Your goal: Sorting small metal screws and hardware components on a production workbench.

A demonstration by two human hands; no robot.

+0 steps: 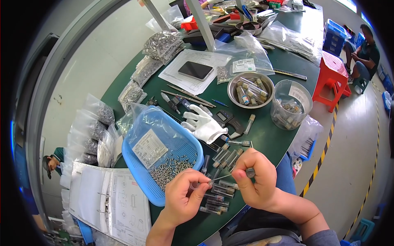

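A small clear plastic vial (pixel 196 184) is pinched steady by the left hand (pixel 183 198); a thin metal pin (pixel 223 177), pinched by the right hand (pixel 256 179), is aimed at nine o'clock, toward its mouth.

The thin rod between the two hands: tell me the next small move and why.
Probably ease the thin rod a little further toward the small tube pinched in the left hand. The right hand grips the rod's thicker end, and its tip sits right at the tube's mouth, with more tubes lying on the green table below.
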